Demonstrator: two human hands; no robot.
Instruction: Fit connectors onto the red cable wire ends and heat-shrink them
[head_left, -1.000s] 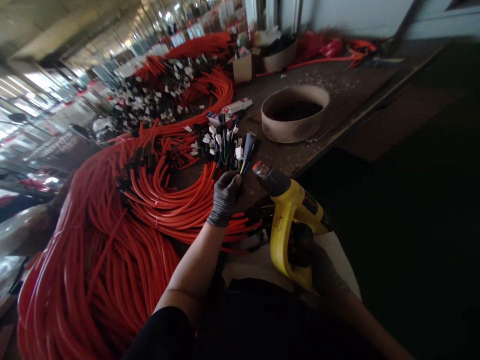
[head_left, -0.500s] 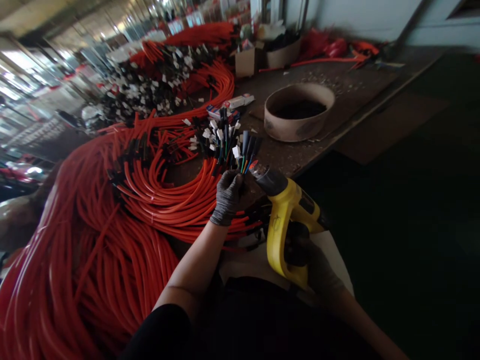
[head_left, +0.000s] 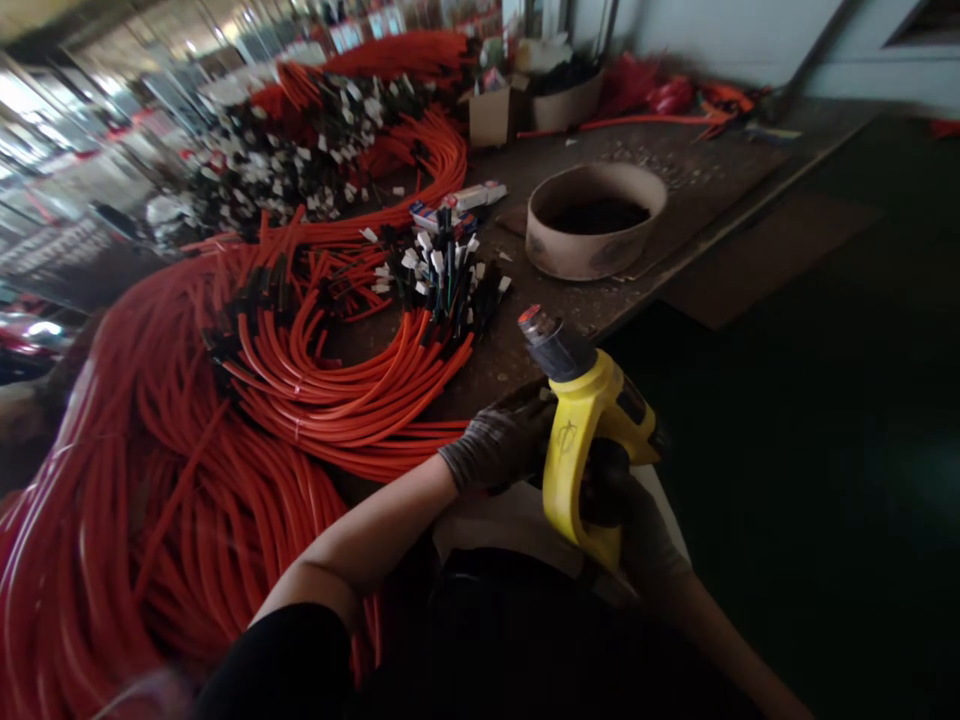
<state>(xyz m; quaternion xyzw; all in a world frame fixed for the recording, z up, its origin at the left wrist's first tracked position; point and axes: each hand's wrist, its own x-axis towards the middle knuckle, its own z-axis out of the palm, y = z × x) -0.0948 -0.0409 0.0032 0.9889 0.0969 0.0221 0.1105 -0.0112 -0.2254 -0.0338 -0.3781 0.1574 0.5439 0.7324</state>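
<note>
My right hand (head_left: pixel 611 490), in a dark glove, is wrapped round the handle of a yellow heat gun (head_left: pixel 581 420). The gun's dark nozzle has a reddish tip and tilts up and left. My left hand (head_left: pixel 506 440), in a grey glove, is beside the gun over the near cable ends; its fingers are dark and partly behind the gun, so its grip is unclear. Left of it lies a coiled bundle of orange cables (head_left: pixel 352 420). White connectors (head_left: pixel 431 265) and black leads stand up at the bundle's far end.
A round tan tub (head_left: pixel 592 255) with dark contents stands on the table (head_left: pixel 510 345). Beyond are a small cardboard box (head_left: pixel 490 118) and more cables with white connectors (head_left: pixel 277 165). Long red cables (head_left: pixel 97 500) fill the left side. The table edge runs along the right.
My left hand has left the upright leads and moved down and right, beside the gun. The heat gun has shifted slightly right, its nozzle now away from the connectors.
</note>
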